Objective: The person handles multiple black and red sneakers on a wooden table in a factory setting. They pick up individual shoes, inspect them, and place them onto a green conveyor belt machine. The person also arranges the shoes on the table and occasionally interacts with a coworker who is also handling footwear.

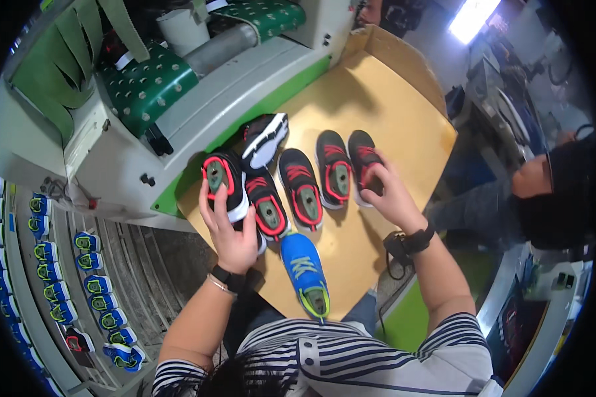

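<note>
Several black sneakers with red laces and red collar edging lie on a tan cardboard-like surface (351,264). At the left, my left hand (233,241) grips the heel of a tilted black sneaker (224,173), its fingertips at the collar and its thumb apart. My right hand (392,193) is closed at the collar of the rightmost black sneaker (363,153), covering part of its heel. Between my hands stand a black sneaker (332,155), another black sneaker (297,169) and a third (263,198). Nearer me lies a blue sneaker (301,261) with a lime collar.
Behind the shoes, a black sneaker (265,140) lies on its side, white sole showing. A machine with a green studded belt (146,86) borders the work surface at the far left. Racks of blue shoes (46,264) stand at left. Another person's arm (533,175) is at right.
</note>
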`<state>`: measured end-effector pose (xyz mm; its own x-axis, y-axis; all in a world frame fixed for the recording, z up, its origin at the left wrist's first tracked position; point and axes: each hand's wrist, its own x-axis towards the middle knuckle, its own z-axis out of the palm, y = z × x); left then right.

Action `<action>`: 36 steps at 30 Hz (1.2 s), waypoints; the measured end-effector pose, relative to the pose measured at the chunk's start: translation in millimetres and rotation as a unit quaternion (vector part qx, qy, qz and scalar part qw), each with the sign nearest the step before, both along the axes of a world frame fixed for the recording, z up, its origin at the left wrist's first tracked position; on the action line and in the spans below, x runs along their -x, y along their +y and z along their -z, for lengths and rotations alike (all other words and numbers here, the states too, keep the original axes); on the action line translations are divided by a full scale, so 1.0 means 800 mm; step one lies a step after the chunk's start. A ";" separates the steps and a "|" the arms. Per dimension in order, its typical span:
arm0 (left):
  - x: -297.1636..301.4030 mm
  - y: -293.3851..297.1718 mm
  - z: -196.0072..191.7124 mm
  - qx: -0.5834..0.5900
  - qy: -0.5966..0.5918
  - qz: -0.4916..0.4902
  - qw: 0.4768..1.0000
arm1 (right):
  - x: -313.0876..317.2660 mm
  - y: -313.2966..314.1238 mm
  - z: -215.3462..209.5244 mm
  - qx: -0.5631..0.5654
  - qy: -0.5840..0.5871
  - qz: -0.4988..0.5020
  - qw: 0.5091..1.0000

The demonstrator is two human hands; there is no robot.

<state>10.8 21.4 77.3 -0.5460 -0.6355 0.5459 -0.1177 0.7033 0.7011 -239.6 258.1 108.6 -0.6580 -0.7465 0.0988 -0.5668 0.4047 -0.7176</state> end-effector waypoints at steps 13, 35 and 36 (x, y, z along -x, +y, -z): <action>-0.001 0.005 -0.002 0.009 -0.006 0.007 1.000 | -0.144 0.095 0.102 -0.146 0.074 0.042 0.986; 0.060 0.058 -0.074 0.215 -0.066 0.045 0.973 | -0.164 0.087 0.113 -0.134 0.139 0.119 0.974; 0.088 0.072 -0.085 0.161 -0.034 0.125 0.978 | -0.164 0.088 0.113 -0.134 0.140 0.121 0.974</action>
<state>-59.3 78.6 145.7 -0.7045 -0.2782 0.6529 0.0482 0.8991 0.4352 -108.1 328.5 18.2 -0.7933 -0.5960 0.1239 -0.5898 0.7021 -0.3990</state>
